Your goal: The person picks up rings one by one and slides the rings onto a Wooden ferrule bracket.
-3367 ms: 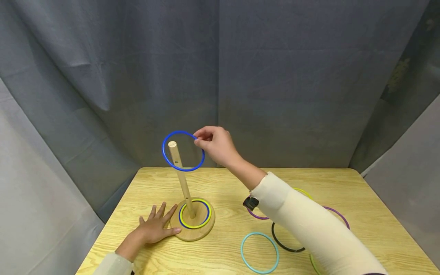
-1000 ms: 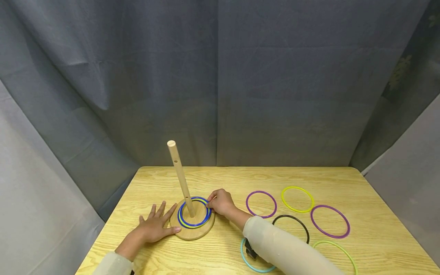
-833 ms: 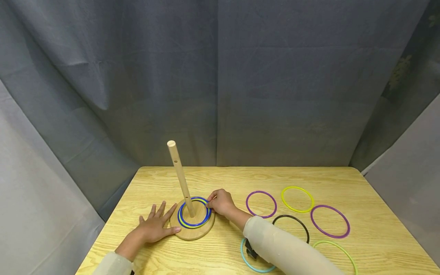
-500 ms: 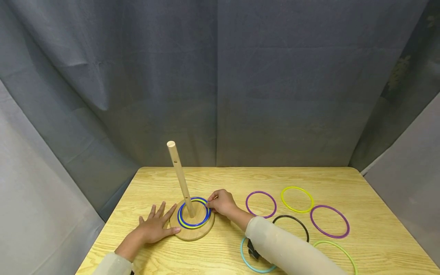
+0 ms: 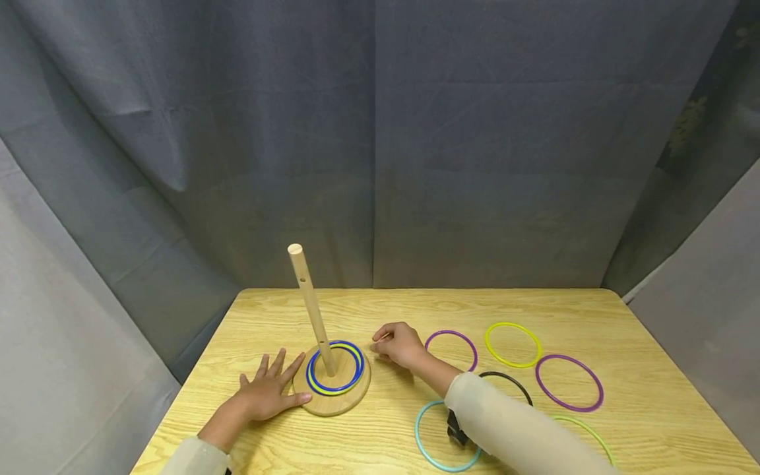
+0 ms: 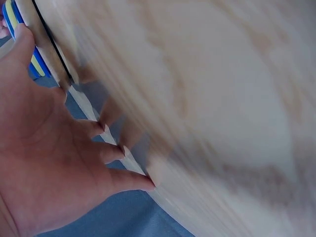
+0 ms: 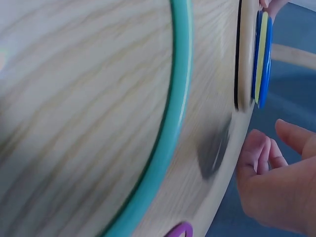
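A wooden peg (image 5: 311,303) rises from a round wooden base (image 5: 330,408) at the left of the table. Around its foot lie stacked rings: a blue ring (image 7: 267,66) on top, a yellow-green ring (image 7: 261,57) in the middle, another blue ring beneath. My left hand (image 5: 266,394) lies flat on the table with fingers spread, its thumb resting on the base's edge. To the right of the base my right hand (image 5: 404,344) hovers over the table, fingers loosely curled and thumb apart from them. It holds nothing.
Two purple rings, the nearer-right one (image 5: 564,357) whole in view, a yellow ring (image 5: 514,324), a black ring (image 5: 505,375), a turquoise ring (image 5: 417,435) and a lime ring (image 5: 594,433) lie on the table's right half. The right sleeve (image 5: 505,422) covers parts of some. Grey curtains (image 5: 475,165) surround the table.
My right hand lowered the blue ring from the peg's top onto the stack, kept hold of it briefly, then let go and moved right. The left hand has stayed put.
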Tool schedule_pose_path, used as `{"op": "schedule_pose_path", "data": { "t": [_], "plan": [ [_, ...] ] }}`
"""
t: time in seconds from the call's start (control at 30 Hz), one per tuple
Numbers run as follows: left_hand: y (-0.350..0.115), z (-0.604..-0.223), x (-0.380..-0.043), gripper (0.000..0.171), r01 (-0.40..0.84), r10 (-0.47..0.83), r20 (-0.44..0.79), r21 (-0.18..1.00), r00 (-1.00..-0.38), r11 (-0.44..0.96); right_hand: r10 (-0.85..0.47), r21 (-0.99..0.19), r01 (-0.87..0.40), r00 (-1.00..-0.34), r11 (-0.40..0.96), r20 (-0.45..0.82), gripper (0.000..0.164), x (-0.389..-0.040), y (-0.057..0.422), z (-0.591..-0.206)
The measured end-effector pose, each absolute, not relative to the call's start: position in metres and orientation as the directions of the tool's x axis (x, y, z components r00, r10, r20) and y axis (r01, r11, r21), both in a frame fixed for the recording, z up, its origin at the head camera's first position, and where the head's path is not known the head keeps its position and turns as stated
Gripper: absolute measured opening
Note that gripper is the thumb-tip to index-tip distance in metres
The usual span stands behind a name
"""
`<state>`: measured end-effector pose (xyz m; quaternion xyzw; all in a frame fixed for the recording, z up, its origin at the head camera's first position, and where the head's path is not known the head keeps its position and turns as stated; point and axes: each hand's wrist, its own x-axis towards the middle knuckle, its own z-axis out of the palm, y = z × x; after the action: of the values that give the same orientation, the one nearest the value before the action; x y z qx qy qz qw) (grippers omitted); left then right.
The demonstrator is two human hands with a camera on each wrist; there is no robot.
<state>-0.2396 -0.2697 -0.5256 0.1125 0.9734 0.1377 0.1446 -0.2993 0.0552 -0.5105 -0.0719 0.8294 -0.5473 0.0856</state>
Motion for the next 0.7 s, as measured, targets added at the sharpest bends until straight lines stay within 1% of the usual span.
{"op": "schedule_pose_path", "data": {
  "t": [0.43, 0.7],
  "plan": [
    [-0.269, -0.524, -0.238, 0.093, 0.178, 0.257, -0.251, 0.297, -0.933, 0.938, -0.157, -0.927, 0.012, -0.985, 0.375, -0.077, 0.017, -0.307, 0.106, -0.509],
    [-0.27, -0.526, -0.239, 0.093, 0.182, 0.257, -0.244, 0.291, -0.935, 0.939, -0.071, -0.891, 0.03, -0.995, 0.453, -0.07, 0.022, -0.317, 0.137, -0.507]
  ]
}}
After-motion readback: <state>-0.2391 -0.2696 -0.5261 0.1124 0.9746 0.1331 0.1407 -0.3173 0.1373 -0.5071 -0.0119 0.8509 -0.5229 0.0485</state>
